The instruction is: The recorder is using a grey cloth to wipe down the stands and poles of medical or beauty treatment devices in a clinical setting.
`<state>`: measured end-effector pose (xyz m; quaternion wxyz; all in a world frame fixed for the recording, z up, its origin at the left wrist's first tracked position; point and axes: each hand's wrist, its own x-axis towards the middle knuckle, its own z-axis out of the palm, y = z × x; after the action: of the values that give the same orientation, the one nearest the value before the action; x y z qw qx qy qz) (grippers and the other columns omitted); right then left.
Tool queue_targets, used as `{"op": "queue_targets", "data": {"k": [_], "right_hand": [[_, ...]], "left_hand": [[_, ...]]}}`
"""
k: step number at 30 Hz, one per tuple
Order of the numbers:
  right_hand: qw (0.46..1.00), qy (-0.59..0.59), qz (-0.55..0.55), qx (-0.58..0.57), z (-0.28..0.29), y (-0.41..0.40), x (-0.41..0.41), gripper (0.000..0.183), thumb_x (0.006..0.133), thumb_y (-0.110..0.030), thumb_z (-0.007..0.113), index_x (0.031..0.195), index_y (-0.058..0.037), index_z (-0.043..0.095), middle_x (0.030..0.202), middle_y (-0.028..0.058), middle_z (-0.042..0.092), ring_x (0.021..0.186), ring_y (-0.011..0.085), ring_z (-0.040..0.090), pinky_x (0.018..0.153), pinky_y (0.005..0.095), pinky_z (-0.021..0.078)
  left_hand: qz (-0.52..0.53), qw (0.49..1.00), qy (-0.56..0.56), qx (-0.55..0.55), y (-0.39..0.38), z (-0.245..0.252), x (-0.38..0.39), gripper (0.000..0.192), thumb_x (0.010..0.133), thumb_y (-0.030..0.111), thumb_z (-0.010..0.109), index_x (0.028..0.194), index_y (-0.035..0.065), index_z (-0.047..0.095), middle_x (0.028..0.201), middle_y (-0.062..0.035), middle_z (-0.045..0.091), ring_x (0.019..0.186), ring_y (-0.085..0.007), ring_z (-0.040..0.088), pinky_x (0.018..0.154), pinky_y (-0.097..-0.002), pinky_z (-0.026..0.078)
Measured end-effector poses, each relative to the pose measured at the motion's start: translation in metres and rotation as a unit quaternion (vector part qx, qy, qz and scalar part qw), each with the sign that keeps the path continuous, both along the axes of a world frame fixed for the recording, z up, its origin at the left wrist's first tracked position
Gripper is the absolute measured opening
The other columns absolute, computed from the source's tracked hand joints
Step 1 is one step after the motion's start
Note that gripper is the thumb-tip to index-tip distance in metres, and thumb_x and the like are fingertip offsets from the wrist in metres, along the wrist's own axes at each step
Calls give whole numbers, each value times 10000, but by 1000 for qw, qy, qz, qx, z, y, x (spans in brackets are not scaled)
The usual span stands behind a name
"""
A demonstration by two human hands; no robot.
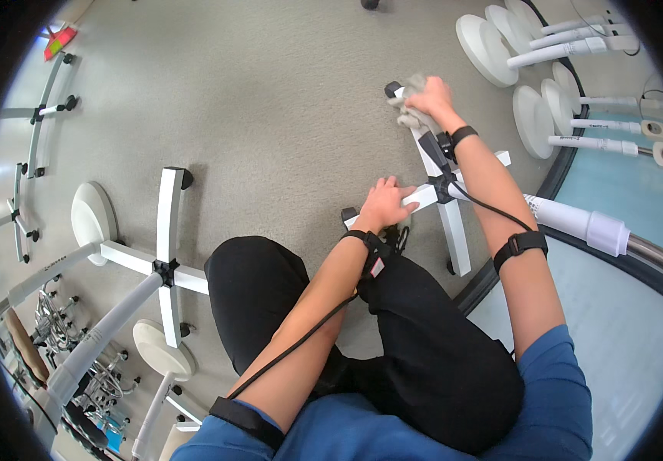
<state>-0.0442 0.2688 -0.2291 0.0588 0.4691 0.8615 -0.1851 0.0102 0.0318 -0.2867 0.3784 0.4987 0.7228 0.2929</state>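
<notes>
In front of me stands a white four-legged wheeled stand base [455,230] with a black hub [441,188]. My right hand [432,98] is closed on a grey cloth [418,112], which is blurred and lies against the far leg close to its black caster [393,89]. With my left hand [388,201] I grip the near-left leg of the same base, thumb on top and fingers over its far side. Another black caster [349,215] shows at that leg's end. From the hub a white pole [573,222] runs off to the right.
Another white wheeled base [167,242] stands left, its pole [107,328] slanting toward me. Several round white pedestal bases [533,121] line the right wall. Chrome chair frames [55,317] crowd the lower left. A red dustpan or broom head [59,43] lies far left.
</notes>
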Motion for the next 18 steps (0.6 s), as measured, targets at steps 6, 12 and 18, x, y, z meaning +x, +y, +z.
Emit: {"op": "queue_targets", "data": {"k": [6, 12, 18], "right_hand": [[1000, -15, 6, -24, -26, -20, 25, 486, 574, -250, 747, 960, 18, 624, 989, 229, 629, 931, 355, 618, 789, 391, 511], [996, -68, -31, -43, -28, -69, 86, 513, 641, -315, 771, 968, 42, 599, 966, 240, 629, 927, 355, 619, 797, 408, 508], [991, -110, -76, -5, -33, -75, 92, 638, 642, -225, 771, 1100, 63, 434, 1044, 242, 584, 970, 375, 594, 837, 414, 495]], "left_hand": [[22, 999, -7, 27, 3, -6, 2, 410, 787, 400, 598, 1140, 195, 630, 992, -169, 553, 953, -343, 498, 860, -412, 428], [1, 999, -24, 39, 1, -18, -4, 435, 779, 396, 599, 1134, 148, 632, 946, -182, 569, 948, -342, 496, 870, -404, 409], [-11, 998, -50, 39, 1, -23, 1, 422, 769, 380, 599, 1123, 152, 640, 926, -202, 584, 953, -347, 504, 863, -422, 407]]}}
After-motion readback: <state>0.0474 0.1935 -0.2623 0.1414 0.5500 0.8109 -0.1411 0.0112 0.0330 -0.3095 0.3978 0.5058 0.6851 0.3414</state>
